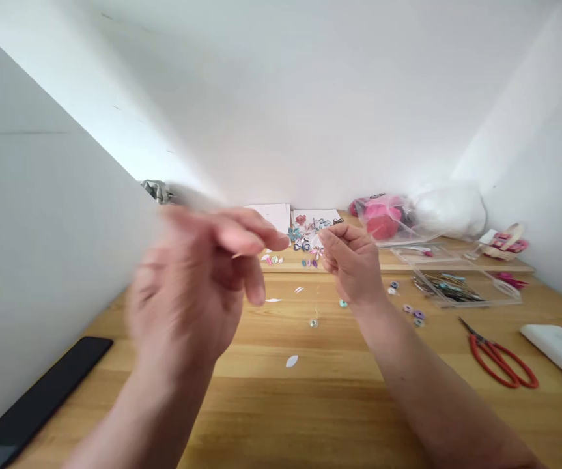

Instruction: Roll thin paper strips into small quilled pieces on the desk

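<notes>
My left hand (195, 280) is raised over the left part of the wooden table, blurred by motion. Its fingers are loosely apart, with nothing visible in them. My right hand (351, 260) is closed in a pinch in front of the pile of flower-shaped pieces (303, 244); whatever lies between its fingertips is too small to make out. Below it stands a small spool (314, 323), from which a faint strand rises towards this hand. A white petal-shaped piece (292, 361) lies nearer to me, and slimmer white pieces (299, 289) lie between the hands.
Red-handled scissors (500, 361) lie at the right, beside a white block-like object (559, 348). Behind them is a clear box (500, 296) of thin tools. Several small thread spools (418, 314) sit near my right forearm. A long black object (46, 397) lies along the left edge.
</notes>
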Motion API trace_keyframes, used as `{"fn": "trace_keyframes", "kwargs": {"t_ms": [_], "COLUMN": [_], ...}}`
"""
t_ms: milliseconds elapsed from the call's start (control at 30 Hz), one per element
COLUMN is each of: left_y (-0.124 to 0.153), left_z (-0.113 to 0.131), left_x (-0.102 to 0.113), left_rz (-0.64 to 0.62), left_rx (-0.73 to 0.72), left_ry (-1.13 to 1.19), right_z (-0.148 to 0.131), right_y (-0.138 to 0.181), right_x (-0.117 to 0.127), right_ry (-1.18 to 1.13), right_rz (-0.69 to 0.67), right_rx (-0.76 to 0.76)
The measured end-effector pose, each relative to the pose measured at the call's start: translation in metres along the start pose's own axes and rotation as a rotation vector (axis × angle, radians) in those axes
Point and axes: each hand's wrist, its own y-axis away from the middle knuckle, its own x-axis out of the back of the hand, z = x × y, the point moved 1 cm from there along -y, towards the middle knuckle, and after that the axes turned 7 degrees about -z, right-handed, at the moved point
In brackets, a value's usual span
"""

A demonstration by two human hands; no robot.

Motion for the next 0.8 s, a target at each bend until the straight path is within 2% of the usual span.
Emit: {"fn": "trace_keyframes", "kwargs": {"t_ms": [67,133,233,433,633,800], "left_y": [-0.007,-0.01,-0.007,0.005,0.007,0.009], "left_z": [-0.039,-0.071,-0.099,-0.117,-0.123,-0.125], "left_x": [-0.002,0.006,0.022,0.033,0.036,0.037], "left_rz": [0.003,0.035,0.008,0.0,-0.061,-0.054], "left_rx": [0.183,0.327,0.475,0.647,0.713,0.74], "left_ry": [-0.014,-0.086,-0.078,0.073,0.164,0.218], "right_z": [0.006,0.013,0.023,0.039,0.049,0.051], "right_y": [0.002,0.004,0.008,0.009,0.008,0.008], "right_x": [-0.003,-0.006,-0.009,-0.011,-0.01,-0.01], "right_ry": [0.024,0.053,0.093,0.151,0.125,0.104], "right_rz": [-0.019,-0.04,-0.067,-0.105,-0.109,-0.109], "right_rx": [-0.007,-0.02,-0.046,-0.079,-0.134,-0.149]}}
